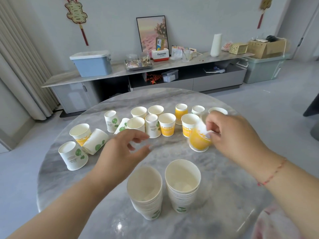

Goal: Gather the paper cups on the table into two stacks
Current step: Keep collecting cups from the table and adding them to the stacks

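Two stacks of paper cups stand near me on the round marble table (72,183): the left stack (145,192) and the right stack (183,185), both with green prints. Several loose cups spread across the far half, some yellow like one upright (167,125), some green-printed like one upside down at the left (73,156), one lying on its side (95,141). My right hand (231,135) pinches the rim of a blurred yellow cup (199,140), tilted just above the table. My left hand (124,149) hovers with fingers spread, holding nothing, in front of the middle cups.
Behind the table runs a long low cabinet (120,71) with a blue bin (91,63), a tray, a framed picture and boxes. A dark chair edge (312,107) shows at the right. Grey floor surrounds the table.
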### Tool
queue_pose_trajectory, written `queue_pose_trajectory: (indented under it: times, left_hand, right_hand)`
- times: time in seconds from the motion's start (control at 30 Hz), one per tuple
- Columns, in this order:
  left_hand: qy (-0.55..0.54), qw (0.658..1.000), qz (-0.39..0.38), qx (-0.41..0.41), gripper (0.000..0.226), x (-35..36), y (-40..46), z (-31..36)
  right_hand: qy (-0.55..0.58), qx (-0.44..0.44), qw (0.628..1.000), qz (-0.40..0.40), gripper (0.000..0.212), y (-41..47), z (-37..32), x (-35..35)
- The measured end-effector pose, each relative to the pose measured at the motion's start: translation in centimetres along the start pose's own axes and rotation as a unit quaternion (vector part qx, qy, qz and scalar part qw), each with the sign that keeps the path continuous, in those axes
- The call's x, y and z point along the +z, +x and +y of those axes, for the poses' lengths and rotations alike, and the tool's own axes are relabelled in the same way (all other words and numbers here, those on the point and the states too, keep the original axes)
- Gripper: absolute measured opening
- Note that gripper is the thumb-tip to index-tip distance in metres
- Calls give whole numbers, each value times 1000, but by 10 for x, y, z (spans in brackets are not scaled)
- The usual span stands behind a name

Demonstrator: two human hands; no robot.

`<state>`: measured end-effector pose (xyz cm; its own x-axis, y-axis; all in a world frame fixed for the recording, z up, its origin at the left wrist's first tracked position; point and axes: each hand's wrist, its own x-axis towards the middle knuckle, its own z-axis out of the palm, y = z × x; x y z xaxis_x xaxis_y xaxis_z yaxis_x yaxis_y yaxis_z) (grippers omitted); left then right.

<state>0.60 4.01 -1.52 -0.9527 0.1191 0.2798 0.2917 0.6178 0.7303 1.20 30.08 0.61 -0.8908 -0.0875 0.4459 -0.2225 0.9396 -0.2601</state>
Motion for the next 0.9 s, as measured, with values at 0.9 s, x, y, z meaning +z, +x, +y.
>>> queue_pose_trajectory:
  times: [0.9]
  left_hand:
    - [-61,996,13,-56,42,-11,-3,-9]
  right_hand:
    - [-163,72,969,-173,57,44,52,114]
